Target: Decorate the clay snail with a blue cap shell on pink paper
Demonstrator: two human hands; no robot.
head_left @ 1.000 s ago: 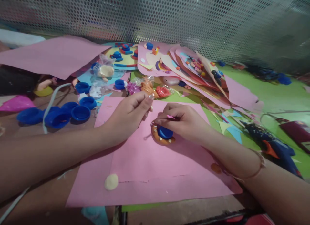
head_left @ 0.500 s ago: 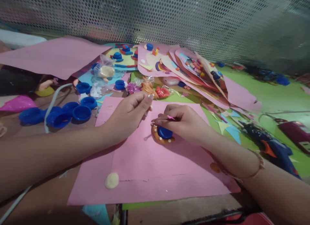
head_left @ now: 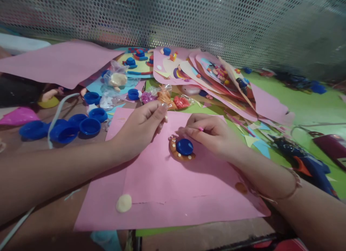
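A curved brown clay figure [head_left: 174, 152] with white dots and a blue bottle cap [head_left: 185, 147] in its bend lies on a pink paper sheet [head_left: 151, 179]. Left of and above it, my left hand [head_left: 146, 123] is closed in a pinch, with a small pale bit of clay [head_left: 165, 119] showing at the fingertips. My right hand [head_left: 208, 134] is closed just above and right of the cap. A pink end of a thin tool [head_left: 200, 128] sticks out between its fingers; the tool's other end is hidden. A flat cream clay disc [head_left: 124, 203] lies near the sheet's lower left.
Several blue caps [head_left: 90, 126] and a white cable [head_left: 55, 116] are at left. Bagged clay [head_left: 164, 96] lies beyond the sheet. Decorated paper cutouts [head_left: 216, 78] are stacked at the back before a perforated metal panel [head_left: 162, 20]. A glue gun [head_left: 302, 161] lies at right.
My right hand has moved up and right, off the clay figure, uncovering the blue cap. My left hand has shifted slightly left and keeps its pinch.
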